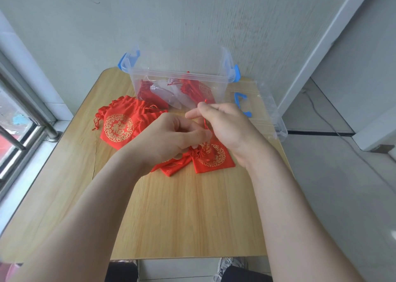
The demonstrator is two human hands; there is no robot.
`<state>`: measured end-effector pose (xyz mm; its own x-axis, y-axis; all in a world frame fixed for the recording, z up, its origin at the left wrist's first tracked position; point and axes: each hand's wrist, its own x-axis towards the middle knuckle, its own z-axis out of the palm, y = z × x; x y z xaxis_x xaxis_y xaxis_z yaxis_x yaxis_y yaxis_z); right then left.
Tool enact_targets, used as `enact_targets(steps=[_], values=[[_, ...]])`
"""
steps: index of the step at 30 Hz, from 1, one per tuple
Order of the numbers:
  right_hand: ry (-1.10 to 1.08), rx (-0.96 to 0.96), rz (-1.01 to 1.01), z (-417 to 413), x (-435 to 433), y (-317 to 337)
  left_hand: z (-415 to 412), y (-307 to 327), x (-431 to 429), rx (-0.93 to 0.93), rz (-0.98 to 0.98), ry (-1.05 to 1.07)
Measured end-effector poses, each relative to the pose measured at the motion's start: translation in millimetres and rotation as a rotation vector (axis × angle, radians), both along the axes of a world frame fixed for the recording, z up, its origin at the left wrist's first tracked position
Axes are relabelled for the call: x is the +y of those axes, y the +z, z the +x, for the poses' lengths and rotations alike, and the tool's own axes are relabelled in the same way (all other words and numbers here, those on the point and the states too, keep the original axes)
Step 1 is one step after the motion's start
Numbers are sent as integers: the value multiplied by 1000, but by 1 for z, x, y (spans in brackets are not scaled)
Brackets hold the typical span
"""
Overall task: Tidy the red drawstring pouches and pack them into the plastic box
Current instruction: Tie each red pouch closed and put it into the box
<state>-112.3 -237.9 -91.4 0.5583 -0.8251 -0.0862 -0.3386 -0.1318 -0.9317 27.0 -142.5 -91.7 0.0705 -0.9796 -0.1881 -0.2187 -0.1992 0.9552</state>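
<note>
While the left hand pinches the pouch neck, the right hand pinches its drawstring.

1 wide-angle view, worn on the person's head, faces forward and steeply down across both forearms. The left hand and right hand sit close, mid-frame, over the wooden surface; wall beyond, window left, floor right.

The pouches are satiny red cloth with gold print. The box is clear glossy plastic; the worktop is matt wood-grain.
</note>
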Motion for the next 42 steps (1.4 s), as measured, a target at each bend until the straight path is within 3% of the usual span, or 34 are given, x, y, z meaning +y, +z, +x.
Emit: enact_targets(steps=[13,22,42], values=[[-17,153,-30,-6,-3,1,14,-11,-4,73,13,173],[-90,-18,3,-10,-3,6,13,-10,-6,91,18,189],[-102,30,-269,-14,-4,-5,8,-9,-9,33,-13,201]])
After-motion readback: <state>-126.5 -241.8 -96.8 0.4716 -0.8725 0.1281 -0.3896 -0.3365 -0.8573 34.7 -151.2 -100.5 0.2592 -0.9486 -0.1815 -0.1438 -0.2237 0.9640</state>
